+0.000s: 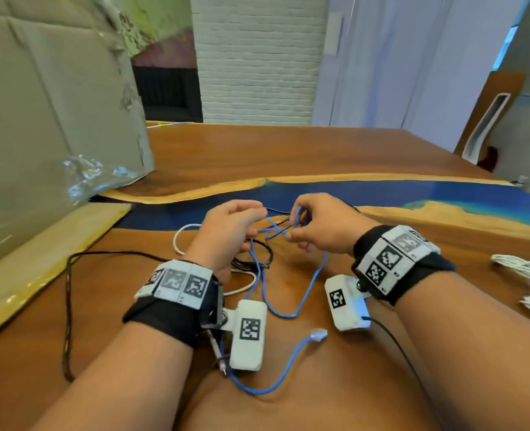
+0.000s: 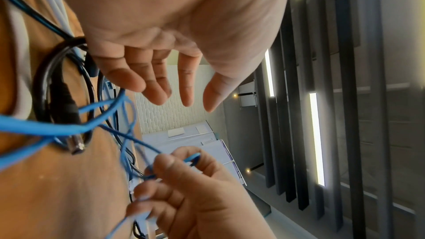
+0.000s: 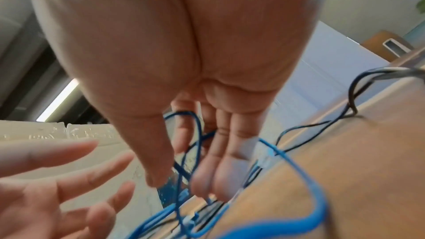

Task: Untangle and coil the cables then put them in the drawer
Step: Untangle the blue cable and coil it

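Observation:
A thin blue cable (image 1: pixel 288 313) lies tangled on the wooden table (image 1: pixel 366 353), its clear plug (image 1: pixel 318 333) near me. My right hand (image 1: pixel 294 227) pinches a raised loop of the blue cable (image 3: pixel 195 134) between thumb and curled fingers. In the left wrist view the right hand (image 2: pixel 174 172) holds that same strand (image 2: pixel 128 134). My left hand (image 1: pixel 253 223) hovers just left of the knot, and its fingers (image 2: pixel 158 88) are spread and hold nothing. A coiled black cable (image 1: pixel 265 255) and a white cable (image 1: pixel 178 241) lie under the left hand. No drawer is in view.
A big cardboard box (image 1: pixel 46 119) stands at the left on a flat cardboard sheet (image 1: pixel 40 269). A dark braided cable (image 1: pixel 68 306) runs down the left side. Bundled white cables (image 1: pixel 524 270) lie at the right edge. A blue resin strip (image 1: pixel 381 191) crosses the table beyond the hands.

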Available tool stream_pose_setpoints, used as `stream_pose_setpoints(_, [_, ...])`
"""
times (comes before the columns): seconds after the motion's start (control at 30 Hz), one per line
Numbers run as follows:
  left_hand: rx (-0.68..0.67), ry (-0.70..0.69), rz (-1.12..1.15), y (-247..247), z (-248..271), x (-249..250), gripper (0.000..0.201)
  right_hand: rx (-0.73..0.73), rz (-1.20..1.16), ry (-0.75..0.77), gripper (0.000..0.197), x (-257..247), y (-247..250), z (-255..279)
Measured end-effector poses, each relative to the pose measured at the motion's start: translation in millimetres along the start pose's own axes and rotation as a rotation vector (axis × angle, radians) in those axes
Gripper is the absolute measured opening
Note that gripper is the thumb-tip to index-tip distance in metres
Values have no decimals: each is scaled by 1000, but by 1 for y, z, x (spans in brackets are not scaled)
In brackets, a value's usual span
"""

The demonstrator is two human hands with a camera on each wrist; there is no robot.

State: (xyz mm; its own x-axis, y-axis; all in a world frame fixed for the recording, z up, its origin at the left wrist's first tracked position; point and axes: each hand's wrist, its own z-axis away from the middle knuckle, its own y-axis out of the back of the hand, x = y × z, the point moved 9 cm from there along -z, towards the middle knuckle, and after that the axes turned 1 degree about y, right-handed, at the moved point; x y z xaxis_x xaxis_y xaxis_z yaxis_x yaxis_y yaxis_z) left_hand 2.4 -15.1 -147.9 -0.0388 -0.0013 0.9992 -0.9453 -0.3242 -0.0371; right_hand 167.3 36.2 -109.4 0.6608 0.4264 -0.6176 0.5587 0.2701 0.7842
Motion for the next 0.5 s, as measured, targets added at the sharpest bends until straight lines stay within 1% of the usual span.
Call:
stream_pose_setpoints(0.1, [-4,-24,19,1,2,5,36,165,-345,112,22,-8,25,5])
stream_pose_setpoints(0.17, [5,-34,30,1,3,6,48,232,-609,191,24,-13,40,15])
stream_pose_setpoints(0.2, [6,-42,28,0,4,6,49,250,-728,229,25,-14,47,20])
stream_pose_setpoints(0.27, [9,-77,21,-1,5,11,38,265,-918,281,27,-16,56,31])
stream_pose_setpoints(0.33, [-8,-138,55,-5,9,21,27,270,-1015,309,28,-14,59,40])
stream_pose_setpoints(0.37, [-23,-176,96,-6,11,28,26,271,-1030,314,30,-11,59,44])
stream_pose_setpoints(0.43, [-34,-269,179,-5,16,41,25,275,-1005,299,35,-2,56,49])
stream_pose_setpoints(0.5, [-13,-362,211,0,20,52,23,291,-949,257,43,8,52,52])
